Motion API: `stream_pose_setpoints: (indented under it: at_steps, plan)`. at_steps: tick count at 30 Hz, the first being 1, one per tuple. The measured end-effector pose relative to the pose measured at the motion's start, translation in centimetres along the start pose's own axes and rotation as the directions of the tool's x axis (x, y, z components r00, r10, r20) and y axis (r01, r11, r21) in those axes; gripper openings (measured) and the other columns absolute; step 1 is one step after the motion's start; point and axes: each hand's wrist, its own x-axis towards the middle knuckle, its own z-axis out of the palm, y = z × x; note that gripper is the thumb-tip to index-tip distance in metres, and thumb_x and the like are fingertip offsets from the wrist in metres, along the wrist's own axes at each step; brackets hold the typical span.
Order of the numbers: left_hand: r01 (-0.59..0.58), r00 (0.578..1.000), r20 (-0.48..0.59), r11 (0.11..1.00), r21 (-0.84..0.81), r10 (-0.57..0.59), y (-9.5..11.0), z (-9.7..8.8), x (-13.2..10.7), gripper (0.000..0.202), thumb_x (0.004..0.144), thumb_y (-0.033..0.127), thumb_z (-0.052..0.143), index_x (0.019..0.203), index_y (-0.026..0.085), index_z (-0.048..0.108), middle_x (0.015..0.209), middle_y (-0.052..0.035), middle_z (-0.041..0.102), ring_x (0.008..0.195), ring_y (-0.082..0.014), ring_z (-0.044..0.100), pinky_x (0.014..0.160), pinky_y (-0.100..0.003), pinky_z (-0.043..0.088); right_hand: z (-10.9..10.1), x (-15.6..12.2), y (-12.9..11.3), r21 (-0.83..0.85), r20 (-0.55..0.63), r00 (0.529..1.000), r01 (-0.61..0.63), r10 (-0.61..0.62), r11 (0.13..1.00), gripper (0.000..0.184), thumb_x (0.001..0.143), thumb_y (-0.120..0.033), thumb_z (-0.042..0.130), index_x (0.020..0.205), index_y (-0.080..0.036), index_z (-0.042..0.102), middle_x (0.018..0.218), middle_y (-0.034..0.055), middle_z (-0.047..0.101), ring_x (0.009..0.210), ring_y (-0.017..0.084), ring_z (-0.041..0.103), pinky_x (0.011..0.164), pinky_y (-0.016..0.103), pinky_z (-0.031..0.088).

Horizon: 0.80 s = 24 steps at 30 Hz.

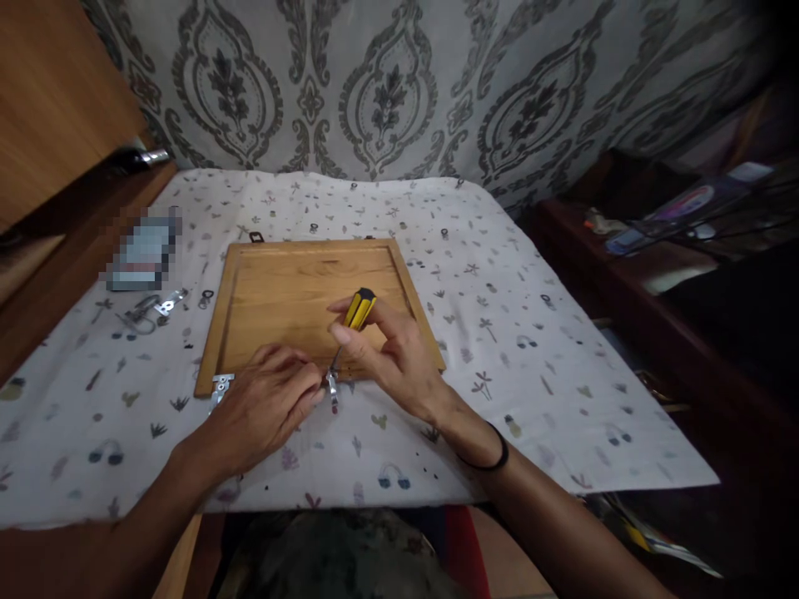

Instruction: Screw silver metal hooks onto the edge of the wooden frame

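Observation:
A framed wooden panel (305, 287) lies flat on the cloth-covered table. My right hand (399, 353) grips a screwdriver (360, 309) by its yellow and black handle, between thumb and fingers. The screwdriver's shaft slants down to a small metal latch (333, 391) at the panel's near edge. Beside that latch, my left hand (268, 395) is closed, its fingertips pinched against the latch's left side; part of the latch is hidden by them. Another metal fitting (221, 384) sits at the panel's near left corner, partly covered by my left hand.
Loose metal fittings (167, 304) and a blurred-out flat object (143, 249) lie on the left of the patterned tablecloth (530, 399). Wooden furniture (62, 108) borders the left side. A patterned curtain (387, 91) hangs behind. A plastic bottle (680, 208) is on the right.

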Motion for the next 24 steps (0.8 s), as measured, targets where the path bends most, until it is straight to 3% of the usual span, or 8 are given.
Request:
stream_pose_setpoints:
  at_steps: [3,7,10,14,19,22,24]
  plan:
    - [-0.013,1.0,-0.009,1.0,0.009,0.013,0.0,0.0,0.1,0.027,0.106,0.027,0.039,0.094,0.02,0.063,0.097,-0.0064,0.071,0.095,-0.0238,0.061,0.084,-0.042,0.047,0.2,0.3,-0.9,0.128,-0.045,0.999,-0.005,0.011,0.992,0.038,0.105,-0.051,0.044,0.119,-0.022,0.063,0.101,0.0058,0.073,0.1,0.02,0.067,0.092,0.037,0.052]
    - [-0.01,1.0,0.001,1.0,0.017,0.01,0.1,0.0,0.1,0.025,0.106,0.027,0.039,0.096,0.02,0.062,0.098,-0.0069,0.071,0.093,-0.0244,0.061,0.083,-0.043,0.047,0.7,1.0,-1.9,0.367,-0.016,1.0,0.017,-0.012,0.93,0.038,0.106,-0.051,0.04,0.111,-0.022,0.063,0.1,0.0051,0.071,0.099,0.018,0.069,0.097,0.038,0.053]
    - [0.004,1.0,0.018,1.0,0.011,-0.004,0.0,-0.1,0.0,0.023,0.105,0.026,0.04,0.098,0.02,0.061,0.101,-0.0073,0.071,0.096,-0.025,0.061,0.086,-0.044,0.047,0.9,1.5,-2.0,0.476,0.057,0.998,-0.009,-0.021,0.879,0.03,0.103,-0.05,0.049,0.097,-0.023,0.062,0.094,0.0039,0.069,0.09,0.018,0.069,0.091,0.037,0.057]
    - [-0.01,1.0,0.006,1.0,0.01,0.01,0.0,-0.1,0.1,0.021,0.105,0.026,0.042,0.099,0.019,0.061,0.1,-0.0069,0.07,0.094,-0.0242,0.06,0.085,-0.043,0.047,1.0,1.7,-1.3,0.618,0.121,0.991,-0.036,-0.05,0.785,0.026,0.099,-0.048,0.059,0.093,-0.022,0.059,0.087,0.0018,0.067,0.075,0.015,0.066,0.077,0.033,0.058]
    - [-0.022,1.0,-0.006,1.0,0.013,0.022,-0.1,0.0,0.1,0.02,0.105,0.026,0.043,0.098,0.018,0.06,0.099,-0.0072,0.069,0.097,-0.0244,0.06,0.086,-0.042,0.046,1.3,2.0,-0.8,0.73,0.142,0.989,-0.081,-0.034,0.679,0.023,0.097,-0.04,0.058,0.085,-0.021,0.056,0.069,-0.003,0.057,0.059,0.01,0.05,0.058,0.024,0.046]
    - [-0.027,1.0,-0.012,1.0,0.008,0.027,-0.2,0.1,0.0,0.019,0.105,0.027,0.044,0.102,0.018,0.061,0.102,-0.0075,0.07,0.097,-0.0246,0.06,0.087,-0.041,0.046,1.2,2.7,-0.9,0.75,0.253,0.965,-0.15,-0.07,0.645,0.02,0.095,-0.03,0.054,0.08,-0.019,0.059,0.065,-0.0032,0.053,0.055,0.01,0.043,0.054,0.024,0.038]
    - [-0.031,0.999,-0.012,1.0,0.005,0.031,-0.2,0.1,0.0,0.018,0.104,0.026,0.045,0.105,0.018,0.061,0.103,-0.0077,0.07,0.097,-0.0245,0.06,0.086,-0.041,0.046,1.1,3.3,-0.8,0.745,0.328,0.935,-0.169,-0.134,0.646,0.026,0.094,-0.03,0.052,0.072,-0.018,0.061,0.064,-0.0013,0.053,0.056,0.011,0.043,0.055,0.026,0.037]
